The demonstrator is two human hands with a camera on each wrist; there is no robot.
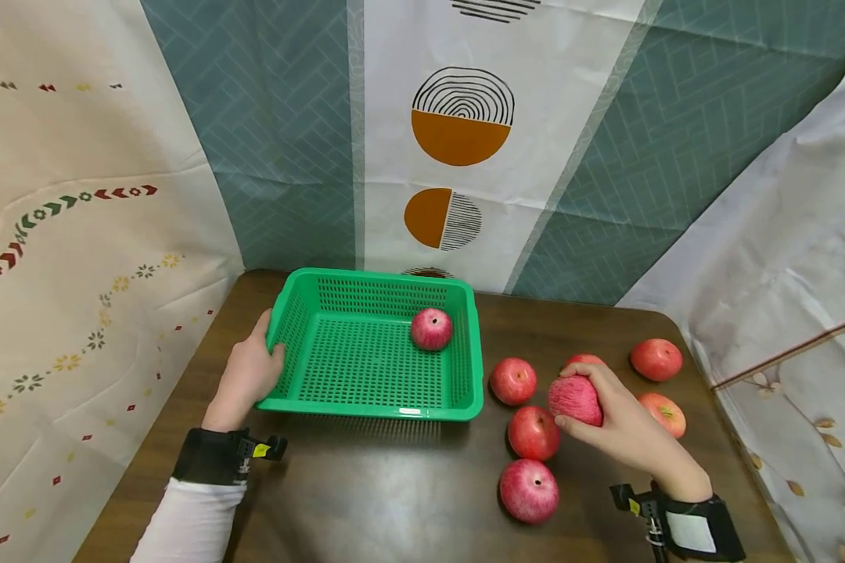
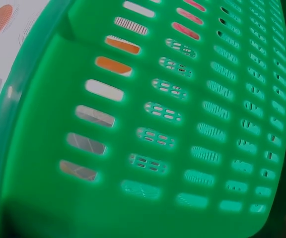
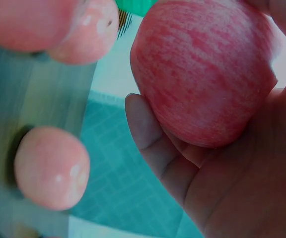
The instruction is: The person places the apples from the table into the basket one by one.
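Red apple point(image 1: 576, 399) toward right edge of desk point(image 1: 366, 485)
Right hand point(image 1: 623, 422) curls fingers round it; left hand point(image 1: 249, 371) clamps fingers on green basket point(image 1: 373, 407).

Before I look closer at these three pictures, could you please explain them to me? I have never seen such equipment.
No robot is here: these are a person's two bare hands, with dark bands on the wrists. The wide picture comes from a camera on the head, looking forward and down. The other two come from wrist cameras: the left one mostly shows the slotted wall of the green basket, the right one the right hand close up.

The left hand grips the basket's left edge; one red fruit lies inside. The right hand holds another fruit. Six more fruits lie on the brown table, one partly hidden behind that hand.
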